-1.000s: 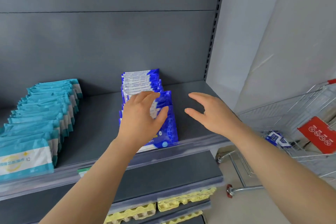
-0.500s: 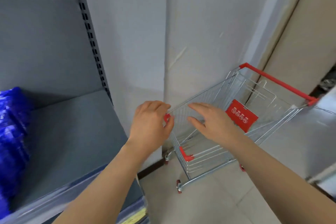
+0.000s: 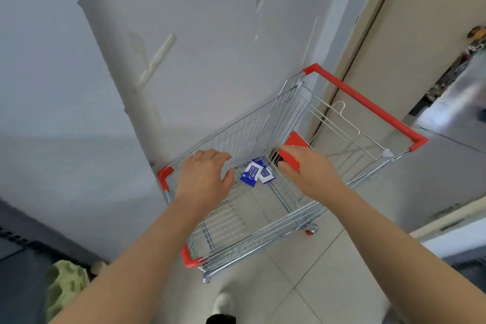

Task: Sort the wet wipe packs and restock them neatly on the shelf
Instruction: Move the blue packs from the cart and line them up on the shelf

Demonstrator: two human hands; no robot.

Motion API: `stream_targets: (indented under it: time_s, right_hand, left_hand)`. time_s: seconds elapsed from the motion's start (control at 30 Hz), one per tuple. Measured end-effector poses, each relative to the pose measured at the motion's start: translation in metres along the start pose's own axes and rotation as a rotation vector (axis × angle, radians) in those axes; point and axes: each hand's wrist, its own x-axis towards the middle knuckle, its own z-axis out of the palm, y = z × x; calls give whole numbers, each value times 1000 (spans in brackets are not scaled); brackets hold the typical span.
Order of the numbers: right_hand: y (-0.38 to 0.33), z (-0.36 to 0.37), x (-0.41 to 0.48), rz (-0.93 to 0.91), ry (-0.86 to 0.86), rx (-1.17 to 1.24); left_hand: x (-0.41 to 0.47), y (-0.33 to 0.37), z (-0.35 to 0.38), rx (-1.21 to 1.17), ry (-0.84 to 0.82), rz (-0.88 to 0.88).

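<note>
Two dark blue wet wipe packs (image 3: 256, 172) lie overlapping on the bottom of a wire shopping cart (image 3: 265, 229) with red corner guards and a red handle (image 3: 365, 104). My left hand (image 3: 203, 179) hovers over the cart's left side with fingers loosely spread, holding nothing. To the right of the packs, my right hand (image 3: 309, 171) reaches over the basket, fingers extended and empty. Both hands are above the packs and apart from them. The shelf with the sorted packs is out of view.
A grey wall and white column stand behind the cart. A beige door panel (image 3: 420, 34) is at right. Pale floor tiles (image 3: 328, 271) lie below. A dark shelf edge (image 3: 15, 242) and a green egg tray (image 3: 65, 287) show at bottom left. My shoe (image 3: 222, 305) is near the cart.
My view swung from the shelf's blue packs right and down to the cart. Both hands left the shelf and now reach over the cart basket, where two blue packs have come into sight.
</note>
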Motion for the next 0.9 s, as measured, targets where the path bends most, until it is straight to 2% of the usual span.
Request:
stream_targets:
  time_s: [0.17,0.4,0.7,0.9]
  right_hand:
    - [60,36,74,99,-37,47]
    - [143,130,164,182,-129,158]
    - [233,283,258,284,-147,321]
    - [280,380,285,289,-171,418]
  left_hand:
    - [83,-18,76,-59,-97,-68]
    - [172,-41,198,-148,-243,-212]
    - [221,-91,388,-289,-344,-428]
    - [233,-116,510,-356,-426,-576]
